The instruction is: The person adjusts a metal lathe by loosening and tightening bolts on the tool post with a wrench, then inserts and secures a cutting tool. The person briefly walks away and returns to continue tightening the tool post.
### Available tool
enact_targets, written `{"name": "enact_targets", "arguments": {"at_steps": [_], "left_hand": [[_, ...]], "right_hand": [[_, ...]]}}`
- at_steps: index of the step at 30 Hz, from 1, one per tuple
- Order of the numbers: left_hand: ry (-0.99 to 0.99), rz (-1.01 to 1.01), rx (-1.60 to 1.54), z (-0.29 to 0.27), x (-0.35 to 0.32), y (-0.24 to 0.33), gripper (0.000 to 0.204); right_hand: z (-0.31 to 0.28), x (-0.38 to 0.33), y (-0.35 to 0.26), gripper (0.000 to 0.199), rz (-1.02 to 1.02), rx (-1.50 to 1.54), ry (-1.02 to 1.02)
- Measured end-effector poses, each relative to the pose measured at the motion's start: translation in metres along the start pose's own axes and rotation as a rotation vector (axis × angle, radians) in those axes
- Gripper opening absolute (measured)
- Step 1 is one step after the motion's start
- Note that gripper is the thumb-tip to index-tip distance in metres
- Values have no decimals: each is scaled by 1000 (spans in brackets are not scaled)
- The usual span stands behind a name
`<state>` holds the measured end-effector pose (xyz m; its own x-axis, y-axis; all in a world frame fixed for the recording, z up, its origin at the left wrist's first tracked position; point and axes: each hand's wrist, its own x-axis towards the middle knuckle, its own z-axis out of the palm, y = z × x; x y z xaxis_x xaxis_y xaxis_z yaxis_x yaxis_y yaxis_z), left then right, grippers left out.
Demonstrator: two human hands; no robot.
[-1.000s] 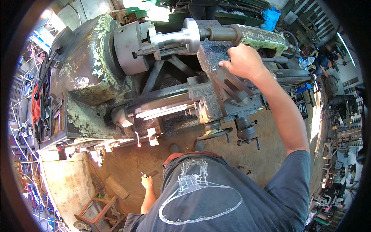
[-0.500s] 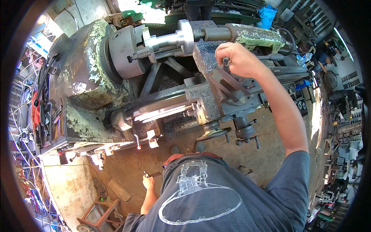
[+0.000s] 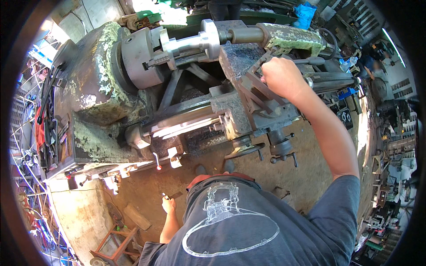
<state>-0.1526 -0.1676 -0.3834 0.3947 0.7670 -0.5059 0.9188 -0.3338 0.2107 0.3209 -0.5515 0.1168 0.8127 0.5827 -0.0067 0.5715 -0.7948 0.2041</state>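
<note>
Tool-post handle [image 3: 262, 62] on lathe carriage [image 3: 248, 106], sitting right of centre, just in front of the tailstock [image 3: 288, 37]. Judged rigid steel, fixed to a heavy machine: no give, likely oily and gritty, so somewhat slippery; best taken at the free end of the lever for leverage, well clear of the chuck. Right hand [image 3: 284, 77] clenched around that handle, fingers wrapped, knuckles up, forearm stretched out from lower right. Workpiece [image 3: 191, 44], a bright stepped metal cylinder, clamped in the grey chuck [image 3: 137, 55] and touching the tailstock centre; heavy, hard, smooth. Left hand [image 3: 167, 205] hanging low beside the hip, closed loosely on a small dark tool [image 3: 174, 195]; exact kind too small to tell. Headstock [image 3: 88, 88] at left, green paint flaking, cables draped beside it. Bedways [image 3: 186, 122] bright and bare between headstock and carriage. Apron handwheels [image 3: 242, 148] below carriage, untouched. Dirt floor [image 3: 310, 177] under feet; wooden stool [image 3: 117, 244] at lower left.
</note>
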Motion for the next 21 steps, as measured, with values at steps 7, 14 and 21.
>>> {"name": "enact_targets", "arguments": {"at_steps": [7, 14, 21], "left_hand": [[-7, 9, -17, 4, -5, 2, 46], [32, 27, -21, 5, -4, 2, 44], [89, -45, -61, -11, -17, 15, 51]], "right_hand": [[9, -4, 11, 13, 18, 152, 35], [-6, -7, 7, 29, -150, 378, 99], [20, -36, 16, 29, 121, 166, -7]]}}
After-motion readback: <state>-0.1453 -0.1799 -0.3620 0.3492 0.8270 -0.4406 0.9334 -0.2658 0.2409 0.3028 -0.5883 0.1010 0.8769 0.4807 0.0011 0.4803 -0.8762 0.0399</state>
